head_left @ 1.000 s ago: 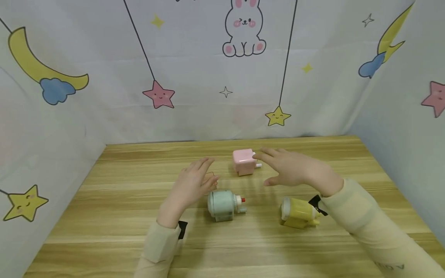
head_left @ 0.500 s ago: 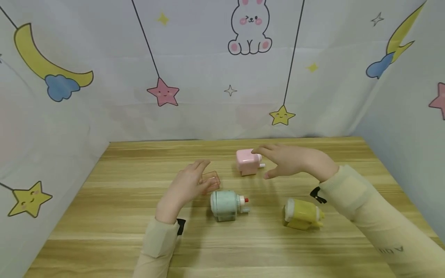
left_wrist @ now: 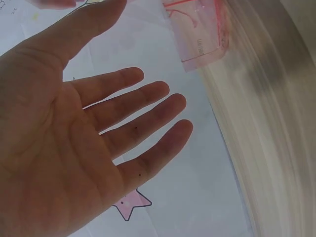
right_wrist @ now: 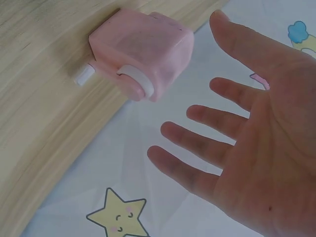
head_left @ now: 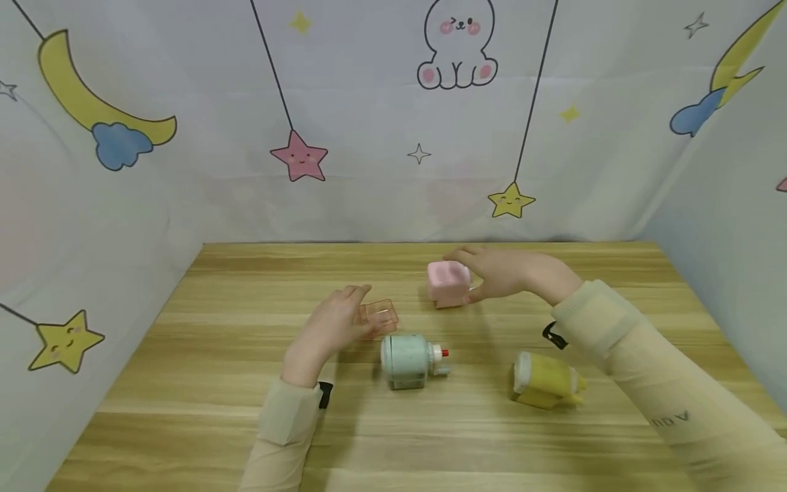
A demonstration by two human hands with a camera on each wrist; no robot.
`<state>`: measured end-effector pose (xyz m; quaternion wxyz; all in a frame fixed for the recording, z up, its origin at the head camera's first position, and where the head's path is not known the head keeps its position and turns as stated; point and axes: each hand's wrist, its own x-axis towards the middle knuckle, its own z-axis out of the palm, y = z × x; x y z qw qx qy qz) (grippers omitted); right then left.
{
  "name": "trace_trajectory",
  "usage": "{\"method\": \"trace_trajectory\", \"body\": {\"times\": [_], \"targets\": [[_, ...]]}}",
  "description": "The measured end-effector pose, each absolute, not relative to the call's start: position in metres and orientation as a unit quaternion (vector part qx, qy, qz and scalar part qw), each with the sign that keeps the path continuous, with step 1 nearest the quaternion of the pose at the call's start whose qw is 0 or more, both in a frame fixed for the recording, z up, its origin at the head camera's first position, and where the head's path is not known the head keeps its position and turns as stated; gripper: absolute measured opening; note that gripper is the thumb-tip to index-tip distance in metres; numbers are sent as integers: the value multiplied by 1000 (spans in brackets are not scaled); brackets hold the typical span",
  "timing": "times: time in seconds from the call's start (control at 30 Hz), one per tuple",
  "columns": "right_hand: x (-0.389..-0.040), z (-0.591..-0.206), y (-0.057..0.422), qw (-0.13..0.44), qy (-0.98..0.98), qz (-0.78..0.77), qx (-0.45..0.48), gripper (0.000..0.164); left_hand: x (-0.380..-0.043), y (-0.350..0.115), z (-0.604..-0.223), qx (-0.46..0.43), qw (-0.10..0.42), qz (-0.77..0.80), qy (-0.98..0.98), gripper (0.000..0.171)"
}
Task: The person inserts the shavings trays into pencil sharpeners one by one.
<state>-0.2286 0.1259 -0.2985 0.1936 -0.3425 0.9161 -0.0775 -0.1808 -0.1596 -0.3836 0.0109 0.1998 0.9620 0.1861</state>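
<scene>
A pink hand-crank pencil sharpener stands near the back of the table. My right hand is at its crank side, fingers spread and thumb low. The right wrist view shows these fingers relaxed, with nothing in them, beside the sharpener's white ring and crank knob. A small clear orange-pink plastic box lies left of the sharpener. My left hand hovers beside this box, partly overlapping it in the head view. Its fingers are spread and hold nothing.
A mint-green crank sharpener with a red tip lies in front of the clear box. Farther right, a yellow sharpener is below my right forearm. A printed white cloth hangs behind the wooden table.
My right hand has moved in closer to the pink sharpener, its fingers now behind the sharpener's side. The left hand stays by the clear box. The head view has shifted slightly.
</scene>
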Motion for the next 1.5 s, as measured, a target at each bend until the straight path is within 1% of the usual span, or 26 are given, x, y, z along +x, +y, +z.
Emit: {"method": "trace_trajectory", "body": {"times": [0.2, 0.37, 0.57, 0.8, 1.1, 1.5], "targets": [[-241, -310, 124, 188, 919, -80, -338, 74, -184, -156, -386, 186, 26, 183, 965, 75], [-249, -319, 120, 177, 920, -76, -342, 75, -185, -155, -389, 188, 24, 168, 968, 76], [-253, -325, 115, 188, 920, -82, -334, 75, -186, -155, -393, 191, 27, 160, 968, 78], [-261, -333, 110, 193, 915, -71, -346, 74, -190, -155, -398, 188, 28, 174, 966, 78], [-269, -340, 103, 216, 915, -64, -335, 77, -192, -155, -401, 175, 35, 191, 965, 72], [-279, -351, 97, 195, 918, -59, -339, 71, -192, -157, -397, 172, 41, 196, 964, 62]]}}
